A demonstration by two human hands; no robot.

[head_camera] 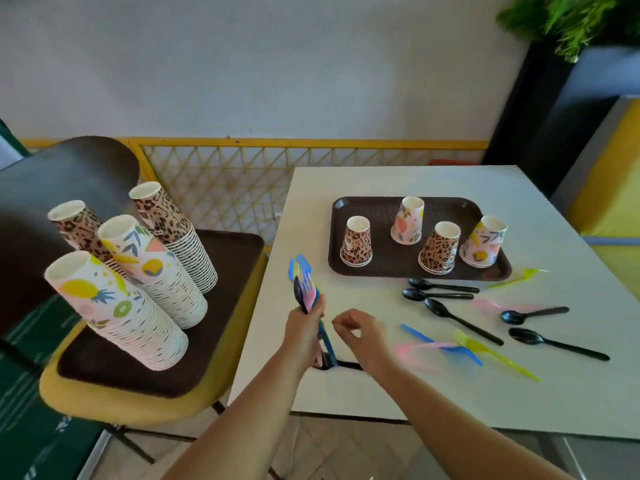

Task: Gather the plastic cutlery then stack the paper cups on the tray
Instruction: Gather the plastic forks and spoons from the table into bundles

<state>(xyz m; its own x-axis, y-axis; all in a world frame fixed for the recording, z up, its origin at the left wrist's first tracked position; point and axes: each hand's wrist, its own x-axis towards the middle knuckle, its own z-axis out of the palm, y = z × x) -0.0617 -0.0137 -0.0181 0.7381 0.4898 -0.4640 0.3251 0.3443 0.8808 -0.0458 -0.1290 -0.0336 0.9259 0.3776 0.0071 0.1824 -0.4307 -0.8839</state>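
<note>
White table; left hand grips cutlery bundle.

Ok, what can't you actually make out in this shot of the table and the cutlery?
- Head view: the number of pieces in the bundle of cutlery, which overlap inside the left hand.
- Head view: whether the right hand holds anything; it is motion-blurred.
- Head view: the pink fork, blurred and faint.
- Head view: the far tray cup stacks' count.
</note>
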